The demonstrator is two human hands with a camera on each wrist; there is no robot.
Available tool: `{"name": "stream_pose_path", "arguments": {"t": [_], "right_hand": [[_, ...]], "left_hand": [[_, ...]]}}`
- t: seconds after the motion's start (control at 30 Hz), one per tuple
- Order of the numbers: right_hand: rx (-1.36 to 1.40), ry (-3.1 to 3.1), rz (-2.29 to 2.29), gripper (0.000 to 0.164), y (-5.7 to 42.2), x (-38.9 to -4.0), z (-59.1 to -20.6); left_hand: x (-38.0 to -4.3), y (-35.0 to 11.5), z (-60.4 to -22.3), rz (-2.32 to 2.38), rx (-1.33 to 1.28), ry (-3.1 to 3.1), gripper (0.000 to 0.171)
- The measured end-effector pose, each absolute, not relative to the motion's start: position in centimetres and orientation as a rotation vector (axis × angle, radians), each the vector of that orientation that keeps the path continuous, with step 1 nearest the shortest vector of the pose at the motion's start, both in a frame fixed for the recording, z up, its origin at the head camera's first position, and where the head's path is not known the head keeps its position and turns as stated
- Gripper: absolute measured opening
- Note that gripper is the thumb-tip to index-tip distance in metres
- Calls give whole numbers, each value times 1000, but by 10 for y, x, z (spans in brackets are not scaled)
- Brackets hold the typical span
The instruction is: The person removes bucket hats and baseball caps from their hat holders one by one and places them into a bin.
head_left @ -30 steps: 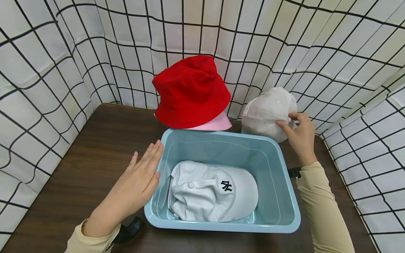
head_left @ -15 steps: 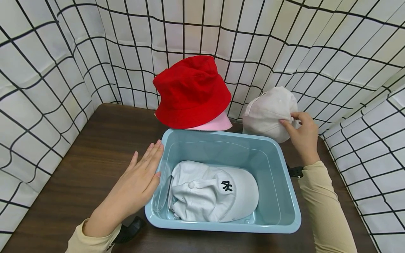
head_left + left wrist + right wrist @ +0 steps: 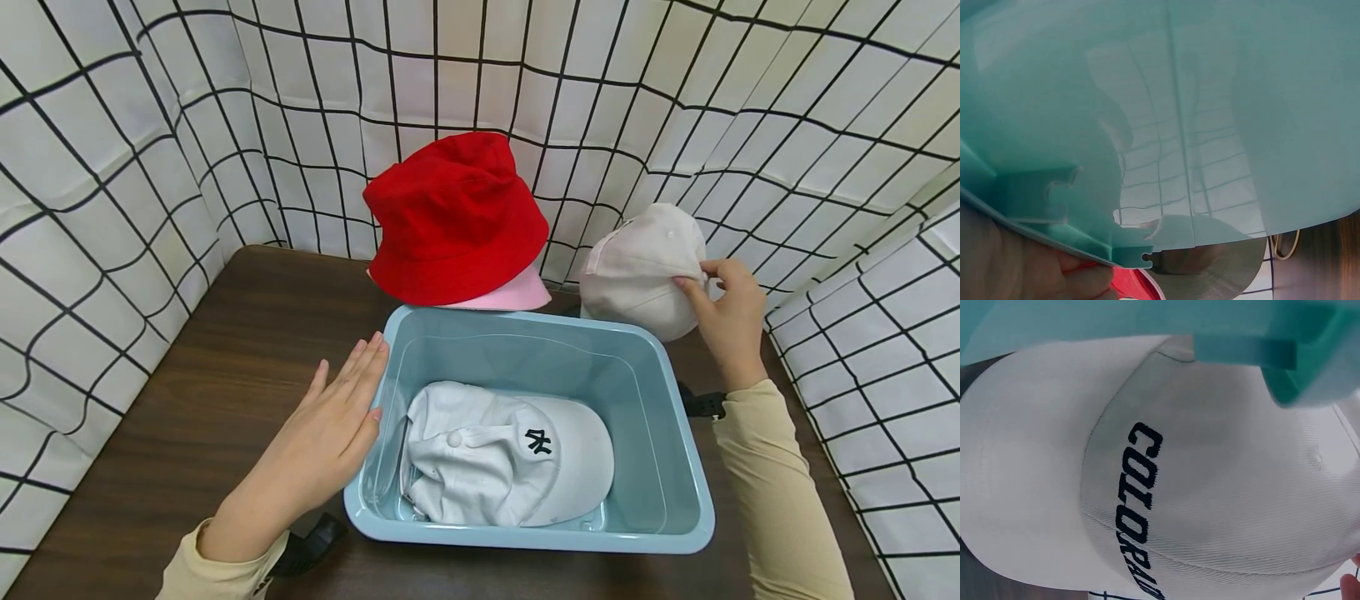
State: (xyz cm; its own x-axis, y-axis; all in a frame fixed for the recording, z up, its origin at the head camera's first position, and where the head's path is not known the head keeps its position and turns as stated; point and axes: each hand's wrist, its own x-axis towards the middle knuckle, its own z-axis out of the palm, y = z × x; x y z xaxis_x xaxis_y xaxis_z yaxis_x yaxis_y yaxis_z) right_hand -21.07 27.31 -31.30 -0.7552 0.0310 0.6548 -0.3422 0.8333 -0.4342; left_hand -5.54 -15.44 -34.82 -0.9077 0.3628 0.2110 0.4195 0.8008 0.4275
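My right hand (image 3: 726, 321) pinches the crown of an off-white baseball cap (image 3: 641, 271) behind the bin's back right corner. In the right wrist view that cap (image 3: 1222, 462) shows dark lettering across its front and a pale brim. Fingers extended, my left hand (image 3: 322, 433) rests against the left rim of a light blue plastic bin (image 3: 525, 321). The bin's outer wall (image 3: 1297, 125) fills most of the left wrist view. Inside the bin lies a white baseball cap (image 3: 487, 458) with a dark NY logo, its brim towards the right.
Behind the bin, a red bucket hat (image 3: 457, 221) sits on top of a pink-brimmed hat (image 3: 517, 293). Everything stands on a dark wooden table (image 3: 225, 358). White cloth with a black grid (image 3: 480, 75) surrounds the table at the back and sides.
My right hand has shifted slightly to the right, and the off-white cap has moved a little with it. The left hand, bin and other hats look the same.
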Motion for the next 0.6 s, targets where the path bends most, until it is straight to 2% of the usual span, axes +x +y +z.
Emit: {"name": "stream_pose_path", "arguments": {"t": [0.6], "right_hand": [[259, -2205, 720, 22, 273, -203, -289]], "left_hand": [[-55, -154, -348, -722, -636, -2863, 64]]}}
